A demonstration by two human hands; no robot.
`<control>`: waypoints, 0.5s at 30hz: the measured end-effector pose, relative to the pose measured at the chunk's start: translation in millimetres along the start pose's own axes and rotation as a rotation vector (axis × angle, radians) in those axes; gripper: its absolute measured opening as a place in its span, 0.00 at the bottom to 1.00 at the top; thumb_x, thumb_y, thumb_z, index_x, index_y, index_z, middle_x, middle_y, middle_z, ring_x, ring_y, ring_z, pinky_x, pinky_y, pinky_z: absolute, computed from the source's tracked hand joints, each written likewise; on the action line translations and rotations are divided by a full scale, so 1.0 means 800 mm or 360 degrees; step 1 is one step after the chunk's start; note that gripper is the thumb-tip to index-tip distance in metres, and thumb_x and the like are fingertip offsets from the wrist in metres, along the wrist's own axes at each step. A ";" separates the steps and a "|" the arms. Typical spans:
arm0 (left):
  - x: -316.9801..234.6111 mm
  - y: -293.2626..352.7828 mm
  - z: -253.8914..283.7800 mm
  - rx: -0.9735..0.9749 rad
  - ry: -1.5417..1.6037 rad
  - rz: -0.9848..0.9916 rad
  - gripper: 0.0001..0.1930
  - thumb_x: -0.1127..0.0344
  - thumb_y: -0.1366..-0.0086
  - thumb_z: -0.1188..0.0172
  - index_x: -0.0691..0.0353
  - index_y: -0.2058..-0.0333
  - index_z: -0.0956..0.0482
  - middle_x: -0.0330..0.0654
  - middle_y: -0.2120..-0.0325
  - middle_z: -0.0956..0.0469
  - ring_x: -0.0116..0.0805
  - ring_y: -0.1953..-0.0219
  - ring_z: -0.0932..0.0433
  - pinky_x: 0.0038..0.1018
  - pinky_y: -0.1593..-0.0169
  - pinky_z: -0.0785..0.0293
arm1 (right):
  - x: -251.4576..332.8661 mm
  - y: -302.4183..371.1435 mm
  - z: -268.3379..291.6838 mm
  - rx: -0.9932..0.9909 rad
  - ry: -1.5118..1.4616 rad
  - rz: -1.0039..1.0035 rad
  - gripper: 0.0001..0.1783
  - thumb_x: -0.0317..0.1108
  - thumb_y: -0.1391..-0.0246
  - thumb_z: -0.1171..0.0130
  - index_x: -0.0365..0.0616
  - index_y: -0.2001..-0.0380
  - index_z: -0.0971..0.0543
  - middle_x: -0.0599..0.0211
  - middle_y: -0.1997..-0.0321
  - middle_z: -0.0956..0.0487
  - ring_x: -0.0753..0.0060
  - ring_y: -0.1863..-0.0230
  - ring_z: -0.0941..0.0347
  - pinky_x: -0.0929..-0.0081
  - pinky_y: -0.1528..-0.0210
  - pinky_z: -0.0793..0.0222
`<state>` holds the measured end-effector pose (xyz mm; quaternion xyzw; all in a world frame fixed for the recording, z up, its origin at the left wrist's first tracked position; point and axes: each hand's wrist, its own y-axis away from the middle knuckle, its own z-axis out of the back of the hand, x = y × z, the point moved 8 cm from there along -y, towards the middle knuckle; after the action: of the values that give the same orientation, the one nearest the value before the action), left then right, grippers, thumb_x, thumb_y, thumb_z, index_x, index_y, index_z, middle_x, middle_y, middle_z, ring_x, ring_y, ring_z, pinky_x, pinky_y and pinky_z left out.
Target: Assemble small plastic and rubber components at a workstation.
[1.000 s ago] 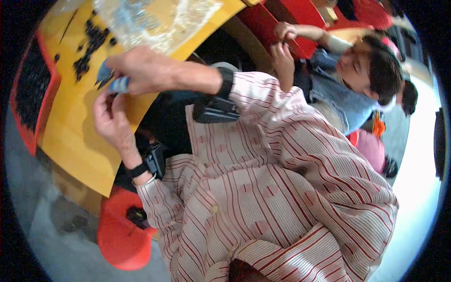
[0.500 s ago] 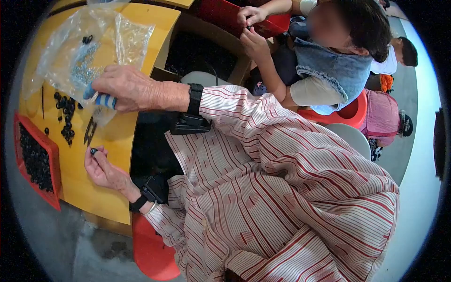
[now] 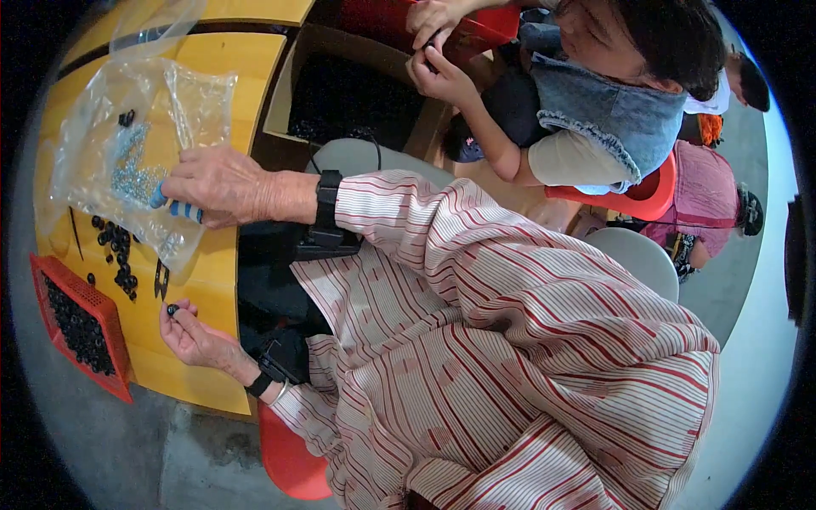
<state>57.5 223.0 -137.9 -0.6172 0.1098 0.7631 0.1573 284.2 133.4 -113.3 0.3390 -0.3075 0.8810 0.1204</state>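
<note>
My right hand (image 3: 217, 183) is closed round the blue handles of pliers (image 3: 187, 211), above the near part of a clear plastic bag (image 3: 85, 170). The dark jaws of the pliers point down toward my left hand (image 3: 201, 342). That hand, palm turned up, pinches a small round black piece (image 3: 172, 309) between thumb and fingers, just beyond the jaw tips. Tiny shiny bluish-silver parts (image 3: 132, 174) lie on or in the bag. Several loose black pieces (image 3: 119, 246) are scattered beside it on the yellow table (image 3: 183, 374).
A red basket (image 3: 119, 340) full of black pieces stands at the table's left edge. A thin dark rod (image 3: 76, 234) lies nearby. Beyond the table is a cardboard box (image 3: 348, 47) of dark pieces. A co-worker (image 3: 595, 119) at the upper right handles a small black piece.
The whole view has shifted a little. Both of my hands keep their grips, pliers in the right and black piece in the left. The co-worker's fingers have moved slightly.
</note>
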 end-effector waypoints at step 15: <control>-0.015 -0.016 -0.006 0.0029 -0.0107 0.0080 0.19 0.68 0.41 0.48 0.71 0.53 0.35 0.47 0.68 0.28 0.34 0.66 0.32 0.28 0.55 0.37 | -0.003 -0.015 0.027 -0.0030 -0.0125 -0.0022 0.25 0.32 0.78 0.32 0.48 0.69 0.30 0.69 0.72 0.29 0.63 0.66 0.32 0.70 0.64 0.34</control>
<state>68.7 231.6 -127.0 -0.5867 0.1269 0.7861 0.1473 302.0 129.3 -96.9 0.3743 -0.3178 0.8632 0.1173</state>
